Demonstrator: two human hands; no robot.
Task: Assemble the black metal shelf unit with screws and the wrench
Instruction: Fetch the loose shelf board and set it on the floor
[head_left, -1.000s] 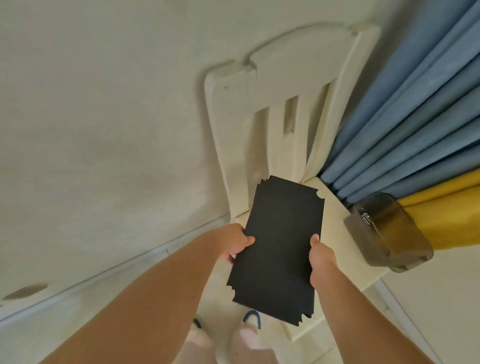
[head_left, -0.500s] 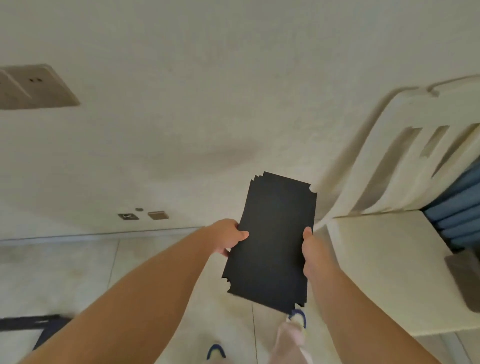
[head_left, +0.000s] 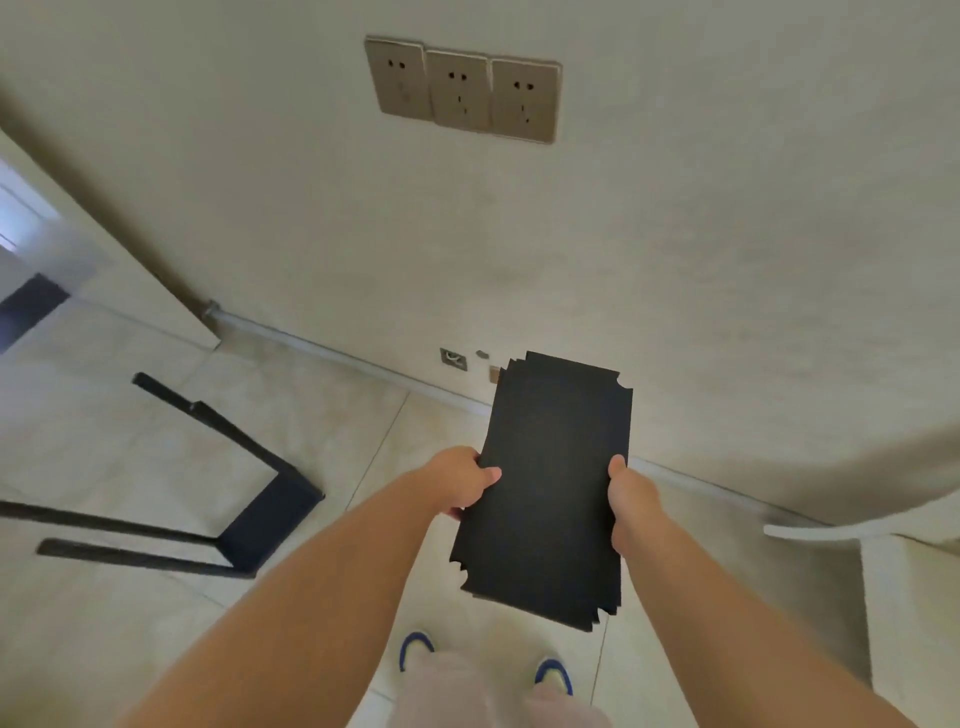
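While both hands grip them, black panels hang above floor.

Cream wall with three sockets — pale tiled floor below.

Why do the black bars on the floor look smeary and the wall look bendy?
In the head view, the black metal frame is streaked by motion blur, while the stack of black panels between the left hand and right hand stays sharper; the wide-angle lens curves the baseboard.
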